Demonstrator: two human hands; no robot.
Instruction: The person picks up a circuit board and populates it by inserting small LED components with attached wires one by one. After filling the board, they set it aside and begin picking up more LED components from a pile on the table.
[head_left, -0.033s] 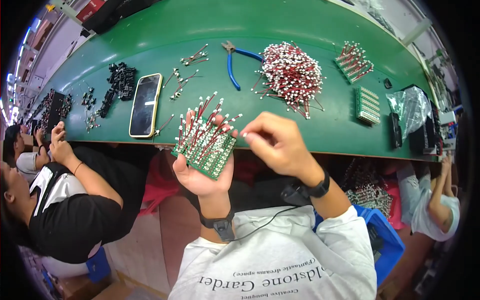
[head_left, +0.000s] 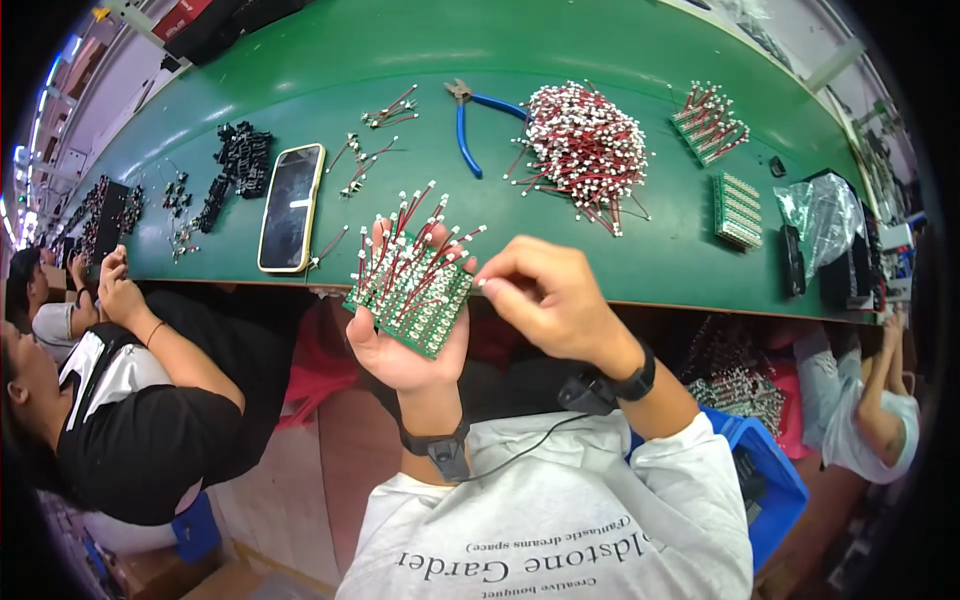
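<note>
My left hand (head_left: 408, 365) holds a green circuit board panel (head_left: 432, 322) on its palm, tilted, with fingers behind it and the thumb at the near left edge. Red-and-black wire leads with white connectors stand up from the panel's far and left part; rows of pale pads show bare on its near right part. Just right of the panel, my right hand (head_left: 552, 300) is closed in a pinch, thumb against forefinger. A small white connector (head_left: 480, 282) shows at those fingertips; any wire on it is hidden.
On the green table (head_left: 380, 100) lie a large heap of wire leads (head_left: 585, 150), blue-handled cutters (head_left: 462, 130), a phone (head_left: 291, 210), black parts (head_left: 243, 160), a wired panel (head_left: 710, 125) and stacked panels (head_left: 737, 210). A co-worker (head_left: 150, 400) sits at left; a blue crate (head_left: 770, 480) stands at right.
My right hand has shifted slightly left, bringing its pinched fingertips closer to the panel's right edge. My left hand and the panel stay almost where they were.
</note>
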